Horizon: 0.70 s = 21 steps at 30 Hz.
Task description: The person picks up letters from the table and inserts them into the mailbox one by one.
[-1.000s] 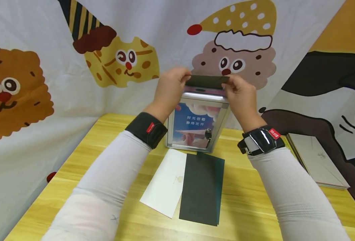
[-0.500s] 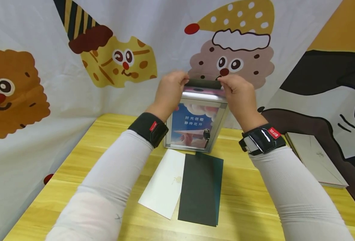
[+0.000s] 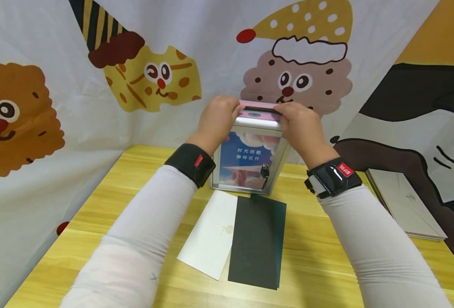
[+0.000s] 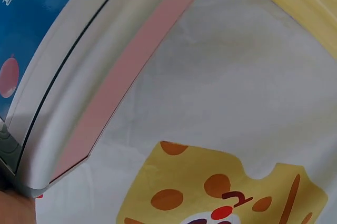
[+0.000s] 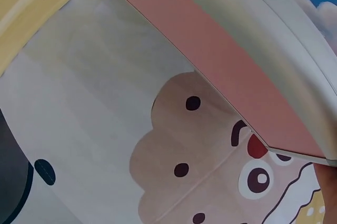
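Observation:
A mailbox (image 3: 250, 160) with a silver frame, a pink top and a blue front picture stands at the back of the table. Only a thin dark strip of a black envelope (image 3: 258, 109) shows at the slot in its top; the rest is hidden inside. My left hand (image 3: 220, 122) pinches the strip's left end, and my right hand (image 3: 301, 126) has its fingertips at the right end. Below lie a white envelope (image 3: 211, 235), a black envelope (image 3: 251, 244) and a dark green envelope (image 3: 282, 231) partly under it. Both wrist views show the mailbox's sides, with the fingertips out of sight.
On the right side of the table (image 3: 319, 256) lies a stack of pale envelopes (image 3: 405, 203). A small black lock (image 3: 265, 171) is on the mailbox front. Behind the table hangs a white cloth (image 3: 219, 51) with cartoon prints.
Both hands have moved down to the mailbox top. The black envelope has sunk into the slot, from a broad band showing to a thin strip. The envelopes on the table stay put.

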Each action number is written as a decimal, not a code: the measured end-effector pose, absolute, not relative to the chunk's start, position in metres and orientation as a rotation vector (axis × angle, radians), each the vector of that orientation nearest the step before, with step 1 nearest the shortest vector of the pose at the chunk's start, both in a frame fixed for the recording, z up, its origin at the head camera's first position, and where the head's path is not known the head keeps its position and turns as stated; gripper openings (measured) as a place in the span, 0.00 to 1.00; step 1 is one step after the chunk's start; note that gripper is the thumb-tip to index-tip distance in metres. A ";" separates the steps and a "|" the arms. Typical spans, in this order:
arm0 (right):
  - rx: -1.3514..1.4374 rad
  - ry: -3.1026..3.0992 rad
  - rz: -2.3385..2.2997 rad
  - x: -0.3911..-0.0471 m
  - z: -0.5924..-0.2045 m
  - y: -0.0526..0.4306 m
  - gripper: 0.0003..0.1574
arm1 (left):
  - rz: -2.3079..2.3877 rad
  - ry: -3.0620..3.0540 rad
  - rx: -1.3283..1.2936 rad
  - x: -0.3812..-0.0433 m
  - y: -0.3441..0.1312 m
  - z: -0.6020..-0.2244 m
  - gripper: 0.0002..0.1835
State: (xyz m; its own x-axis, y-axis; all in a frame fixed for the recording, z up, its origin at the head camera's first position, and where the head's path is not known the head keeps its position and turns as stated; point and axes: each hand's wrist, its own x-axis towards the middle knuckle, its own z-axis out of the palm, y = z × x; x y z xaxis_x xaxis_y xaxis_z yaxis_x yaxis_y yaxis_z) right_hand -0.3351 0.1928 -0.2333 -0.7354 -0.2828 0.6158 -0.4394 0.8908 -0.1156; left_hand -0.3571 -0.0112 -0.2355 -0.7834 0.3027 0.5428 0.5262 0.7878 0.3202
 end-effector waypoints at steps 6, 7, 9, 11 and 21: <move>0.492 -2.487 0.343 -0.333 -0.232 0.193 0.22 | -0.594 -2.539 -0.616 -0.354 -0.010 -0.233 0.19; 0.486 -2.491 0.336 -0.333 -0.232 0.192 0.22 | -0.588 -2.542 -0.613 -0.353 -0.010 -0.232 0.19; 0.474 -2.498 0.323 -0.332 -0.232 0.192 0.22 | -0.576 -2.553 -0.603 -0.353 -0.010 -0.232 0.19; 0.463 -2.503 0.314 -0.332 -0.232 0.191 0.22 | -0.567 -2.565 -0.593 -0.353 -0.010 -0.231 0.20; 0.439 -2.450 0.389 -0.328 -0.237 0.192 0.21 | -0.639 -2.456 -0.643 -0.348 -0.014 -0.235 0.15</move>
State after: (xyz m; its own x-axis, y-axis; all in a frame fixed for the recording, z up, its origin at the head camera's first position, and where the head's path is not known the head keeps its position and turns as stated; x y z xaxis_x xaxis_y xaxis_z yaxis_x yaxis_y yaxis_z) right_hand -0.3276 0.1920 -0.2371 -0.7574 -0.2174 0.6157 -0.3973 0.9018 -0.1704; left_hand -0.3476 -0.0144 -0.2352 -0.7534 0.3079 0.5810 0.5520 0.7763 0.3043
